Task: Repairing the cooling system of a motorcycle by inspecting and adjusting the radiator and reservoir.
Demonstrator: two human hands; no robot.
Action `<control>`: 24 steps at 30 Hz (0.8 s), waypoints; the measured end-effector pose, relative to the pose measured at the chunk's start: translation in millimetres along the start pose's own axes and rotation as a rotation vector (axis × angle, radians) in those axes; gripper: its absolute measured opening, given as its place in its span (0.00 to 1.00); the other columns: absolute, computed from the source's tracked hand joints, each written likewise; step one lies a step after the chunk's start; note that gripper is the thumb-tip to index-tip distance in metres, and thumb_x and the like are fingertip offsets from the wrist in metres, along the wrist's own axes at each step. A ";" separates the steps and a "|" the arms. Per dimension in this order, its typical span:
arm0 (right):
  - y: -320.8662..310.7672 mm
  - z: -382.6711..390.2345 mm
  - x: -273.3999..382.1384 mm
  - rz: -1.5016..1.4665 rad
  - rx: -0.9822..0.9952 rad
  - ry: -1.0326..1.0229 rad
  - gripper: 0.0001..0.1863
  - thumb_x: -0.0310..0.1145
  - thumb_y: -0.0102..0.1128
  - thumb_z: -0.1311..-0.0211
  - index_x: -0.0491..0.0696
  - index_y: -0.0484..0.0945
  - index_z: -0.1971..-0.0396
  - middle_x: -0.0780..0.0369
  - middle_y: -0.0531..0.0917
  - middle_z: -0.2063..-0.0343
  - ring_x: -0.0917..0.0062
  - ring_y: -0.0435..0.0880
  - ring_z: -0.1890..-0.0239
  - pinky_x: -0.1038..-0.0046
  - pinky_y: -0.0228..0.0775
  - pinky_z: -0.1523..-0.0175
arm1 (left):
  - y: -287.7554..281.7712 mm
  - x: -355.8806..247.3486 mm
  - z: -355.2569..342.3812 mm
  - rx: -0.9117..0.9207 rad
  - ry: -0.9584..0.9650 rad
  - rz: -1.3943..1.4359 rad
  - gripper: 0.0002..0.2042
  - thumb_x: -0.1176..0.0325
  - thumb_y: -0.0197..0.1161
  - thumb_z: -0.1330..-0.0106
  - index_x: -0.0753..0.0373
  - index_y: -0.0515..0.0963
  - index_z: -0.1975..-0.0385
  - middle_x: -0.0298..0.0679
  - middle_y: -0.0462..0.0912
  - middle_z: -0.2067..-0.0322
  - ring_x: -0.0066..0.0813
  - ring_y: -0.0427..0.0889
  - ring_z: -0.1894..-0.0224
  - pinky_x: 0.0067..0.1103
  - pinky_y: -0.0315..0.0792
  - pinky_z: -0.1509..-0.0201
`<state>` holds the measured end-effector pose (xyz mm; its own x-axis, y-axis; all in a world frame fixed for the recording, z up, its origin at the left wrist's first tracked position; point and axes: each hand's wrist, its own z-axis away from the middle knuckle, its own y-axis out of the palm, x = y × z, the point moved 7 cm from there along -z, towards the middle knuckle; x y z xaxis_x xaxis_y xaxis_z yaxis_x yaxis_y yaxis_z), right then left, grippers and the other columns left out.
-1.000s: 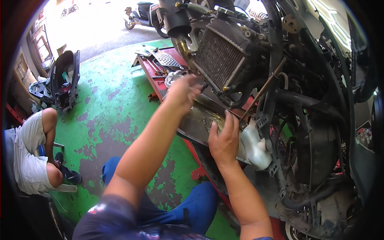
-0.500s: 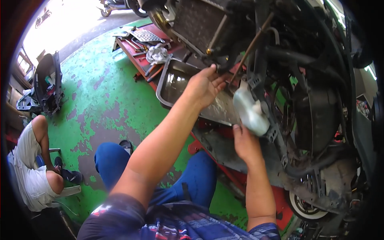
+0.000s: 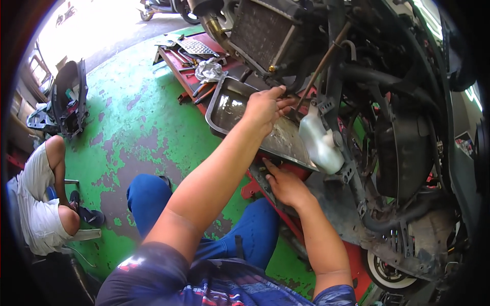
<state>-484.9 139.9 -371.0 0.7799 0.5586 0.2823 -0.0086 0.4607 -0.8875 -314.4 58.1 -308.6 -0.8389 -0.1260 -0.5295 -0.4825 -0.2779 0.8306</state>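
Moved since half a second ago: right hand [image 3: 288, 187], from just beside the lower end of the whitish bottle [image 3: 317, 140] leftward to below the near rim of the metal tray [image 3: 216, 99]. Left hand [image 3: 263, 109] roughly as before, over the tray. Hands well apart from each other. On the right, thumb and forefinger spread, nothing visible between, other fingers hidden; close to the tray rim, cannot tell if touching. On the left, fingers loosely bent and slightly parted, tips near the dark hose [image 3: 296, 84] under the radiator [image 3: 262, 38]; cannot tell if touching or pinching. Tray at the near long edge of the red bench [image 3: 360, 260], wet inside, slightly past that edge at its left corner. Bottle beside the black frame, in front of the tray's right end. Thin brownish rod [image 3: 324, 64] slanting down toward the tray. Toward the bench's far left corner: loose tools [image 3: 186, 64], perforated plate [image 3: 196, 48], crumpled silvery wad [image 3: 209, 70]. At far left, seated person in pale shorts [image 3: 38, 204] on the green floor [image 3: 120, 153], black plastic shell [image 3: 69, 97] behind.
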 end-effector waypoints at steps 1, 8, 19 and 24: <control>5.1 -7.2 0.0 -0.065 0.083 0.032 0.30 0.44 0.43 0.24 0.56 0.57 0.25 0.44 0.78 0.42 0.48 0.75 0.39 0.56 0.66 0.34 | 1.5 0.7 -0.6 0.026 0.003 0.024 0.10 0.69 0.61 0.28 0.70 0.75 0.55 0.45 0.82 0.60 0.38 0.86 0.58 0.27 0.80 0.59; 2.8 -30.5 -1.5 -0.113 0.020 0.037 0.29 0.53 0.44 0.24 0.50 0.67 0.33 0.43 0.79 0.44 0.45 0.76 0.41 0.54 0.67 0.34 | 6.4 6.5 -4.8 0.087 0.114 0.153 0.11 0.69 0.60 0.28 0.72 0.75 0.55 0.46 0.83 0.58 0.38 0.86 0.56 0.30 0.79 0.51; -32.4 69.4 -29.5 0.181 0.041 0.390 0.30 0.58 0.53 0.32 0.45 0.77 0.49 0.41 0.84 0.57 0.44 0.83 0.51 0.49 0.73 0.43 | 0.0 0.8 -11.8 0.090 0.080 0.255 0.12 0.65 0.59 0.26 0.62 0.73 0.48 0.39 0.83 0.53 0.32 0.83 0.52 0.30 0.75 0.46; -27.3 83.1 -43.6 0.229 0.043 0.405 0.28 0.56 0.57 0.34 0.45 0.76 0.49 0.41 0.84 0.58 0.45 0.83 0.51 0.49 0.74 0.44 | 1.8 1.1 -12.5 0.143 0.112 0.226 0.11 0.66 0.57 0.24 0.61 0.73 0.47 0.37 0.83 0.53 0.30 0.82 0.52 0.30 0.74 0.45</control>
<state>-570.7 160.3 -328.8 0.9363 0.3390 -0.0919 -0.2287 0.3897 -0.8921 -313.0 45.6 -309.9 -0.9000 -0.2765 -0.3369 -0.3234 -0.0947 0.9415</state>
